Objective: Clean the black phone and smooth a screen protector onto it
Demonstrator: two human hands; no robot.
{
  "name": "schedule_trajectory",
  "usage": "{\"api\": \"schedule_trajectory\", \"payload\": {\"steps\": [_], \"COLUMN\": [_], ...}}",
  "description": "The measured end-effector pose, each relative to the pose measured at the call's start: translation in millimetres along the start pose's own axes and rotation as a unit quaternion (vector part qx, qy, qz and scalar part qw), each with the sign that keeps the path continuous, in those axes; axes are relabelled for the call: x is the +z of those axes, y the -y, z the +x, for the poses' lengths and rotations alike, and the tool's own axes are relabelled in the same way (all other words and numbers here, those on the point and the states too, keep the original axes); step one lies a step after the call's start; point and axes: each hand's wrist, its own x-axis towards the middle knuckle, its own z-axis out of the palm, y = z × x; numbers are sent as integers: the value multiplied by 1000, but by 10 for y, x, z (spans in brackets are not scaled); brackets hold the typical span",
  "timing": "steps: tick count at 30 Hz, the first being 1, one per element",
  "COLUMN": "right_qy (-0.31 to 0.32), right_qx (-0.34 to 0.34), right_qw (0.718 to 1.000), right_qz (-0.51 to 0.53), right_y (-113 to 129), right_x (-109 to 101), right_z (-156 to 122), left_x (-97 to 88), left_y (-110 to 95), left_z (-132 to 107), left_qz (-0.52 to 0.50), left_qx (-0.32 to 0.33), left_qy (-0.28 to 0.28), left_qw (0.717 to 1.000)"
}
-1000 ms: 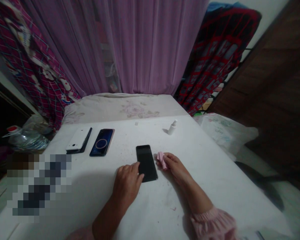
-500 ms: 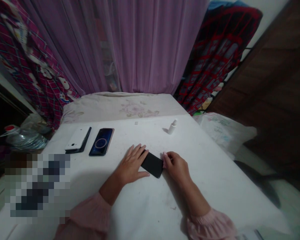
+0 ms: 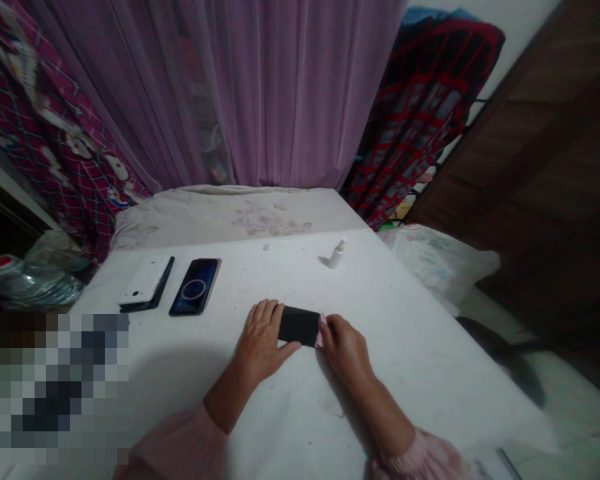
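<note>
A black smartphone lies on the white-covered table, its long side running roughly left to right. My left hand grips its left end, fingers over the far side and thumb along the near edge. My right hand is closed on a small pink cloth, pressed against the phone's right end. Beyond my hands stands a small white spray bottle.
To the left lie a white phone on top of a dark one and a blue-screened phone. A small pale square rests farther back. Beyond the table's right edge sits a plastic bag; a water bottle is at left.
The phone has turned from slanted to nearly level. My left hand has come round its end with the thumb at the near edge, and the cloth remains at the right end.
</note>
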Motion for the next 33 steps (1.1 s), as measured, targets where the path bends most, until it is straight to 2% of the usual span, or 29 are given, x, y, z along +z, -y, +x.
{"api": "schedule_trajectory", "payload": {"steps": [6, 11, 13, 16, 19, 24, 26, 29, 31, 33], "right_qy": [-15, -17, -14, -12, -18, -50, -69, -95, -140, -188], "right_qx": [20, 40, 46, 51, 61, 36, 21, -12, -64, -138], "right_qw": [999, 999, 999, 997, 992, 975, 974, 981, 981, 970], "right_qz": [-36, -19, 5, 54, 113, 215, 215, 169, 117, 70], "right_y": [50, 2, -11, -7, -3, 18, 50, 94, 105, 103], "right_x": [13, -107, -134, -113, -41, 57, 47, -5, -27, -20], "right_z": [404, 264, 182, 135, 145, 136, 136, 160, 182, 197], "left_x": [57, 4, -14, 14, 76, 75, 24, -77, -141, -191], "left_y": [34, 194, 228, 233, 221, 203, 190, 162, 143, 128], "left_z": [-62, -163, -196, -201, -162, -102, -101, -120, -141, -168], "left_qz": [8, 60, 59, -3, -111, -352, -405, -450, -460, -446], "left_qx": [-4, -124, -146, -163, -203, -247, -241, -215, -195, -179], "left_qy": [-4, -46, -40, -38, -81, -162, -156, -126, -115, -106], "left_qw": [1000, 989, 987, 986, 969, 888, 868, 857, 859, 871]}}
